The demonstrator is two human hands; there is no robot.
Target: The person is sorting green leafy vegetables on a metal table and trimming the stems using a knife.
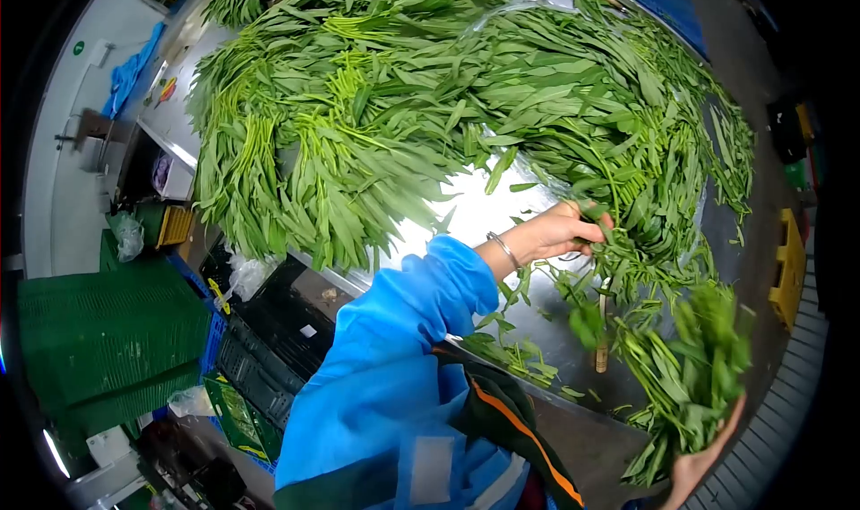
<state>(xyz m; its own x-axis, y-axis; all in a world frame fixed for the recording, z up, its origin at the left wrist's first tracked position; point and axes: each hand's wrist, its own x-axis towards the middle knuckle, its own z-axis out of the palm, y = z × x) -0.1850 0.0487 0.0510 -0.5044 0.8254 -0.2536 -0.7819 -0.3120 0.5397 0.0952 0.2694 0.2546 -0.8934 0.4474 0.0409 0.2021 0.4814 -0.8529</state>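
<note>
Green stalks point(632, 241) sitting right at left hand point(555, 234), fingers pinching few stems, rest trailing toward right hand point(703, 465). Right hand clamping around bunch point(703, 367), leaves pointing away from palm. Big pile point(358, 116) lying beyond left hand on steel worktop point(475, 210), so left way nearer.

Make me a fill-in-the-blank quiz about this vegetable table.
1. The left hand has a ___ sleeve.
2. Its wrist wears a ___.
3. The right hand holds a bunch of leafy ___.
4. The pile lies on a shiny ___ table.
Missing: blue; bracelet; greens; metal.
</note>
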